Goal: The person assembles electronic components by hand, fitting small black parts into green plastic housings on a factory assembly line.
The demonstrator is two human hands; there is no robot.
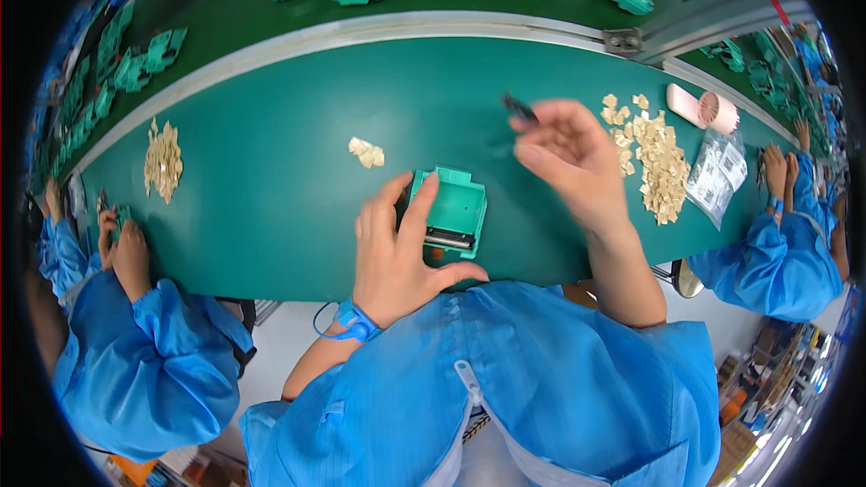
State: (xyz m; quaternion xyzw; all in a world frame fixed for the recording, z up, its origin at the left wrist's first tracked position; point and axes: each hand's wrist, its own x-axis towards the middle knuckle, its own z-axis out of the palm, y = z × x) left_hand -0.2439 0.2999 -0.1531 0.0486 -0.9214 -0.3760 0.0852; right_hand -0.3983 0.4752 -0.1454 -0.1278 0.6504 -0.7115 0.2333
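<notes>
Just inside the middle of the table's (271, 225) near edge, I log from my distant seat one left hand (390, 257): fingers closed over the left wall of a green case (457, 203), thumb spread past its near end; whether that thumb touches, I cannot tell. Right hand (577, 158): dark piece (519, 108) pinched at the fingertips, held above the table, beyond and right of the case; kind too blurred to name.

Risks, as I judge them. Piece dropped; cause, a hold by the tips alone. Case skidding or turning; cause, a grasp on one side, the right wall unbraced. Strip (449, 236), black and silver, inside the near end, knocked askew; cause, a slanting push, if it is loose.

Case, bearing: open face up, strip end to the near edge, bare floor to the far edge. Long axis, so far as the hand leaves it visible: near to far, far end leaning slightly right.

Outward: cream bits (367, 153), left of and beyond the case, liable to scatter under a sweeping left hand. Right end: large pile (663, 167), pink fan (717, 113), clear bag (717, 180). Left end: small pile (163, 162). Far edge: rail (451, 27).
</notes>
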